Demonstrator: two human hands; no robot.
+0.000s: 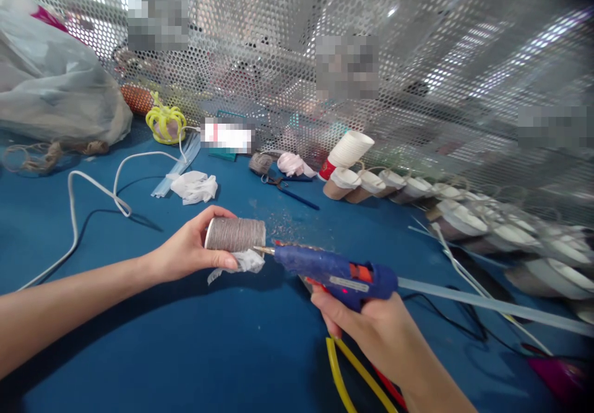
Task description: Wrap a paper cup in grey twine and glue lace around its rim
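My left hand (199,246) is closed around a cup wrapped in grey-brown cord (237,234), which lies on its side in the air above the table. A strip of thin white ruffled material (248,262) hangs along its lower side, under my thumb. In my right hand (366,326) is a blue hot glue gun (334,271), with a finger at its trigger. Its metal nozzle points left and comes up close to the cord and the white strip; whether it touches cannot be made out. A long translucent glue stick (464,302) sticks out of its rear.
Several cord-wrapped cups (417,187) line the right side, beside stacked white cups (352,147). Pliers (292,193), scissors with yellow handles (343,376), crumpled white material (193,187), glue sticks (174,175) and a white cable (74,215) lie about. A perforated metal screen (278,42) stands behind.
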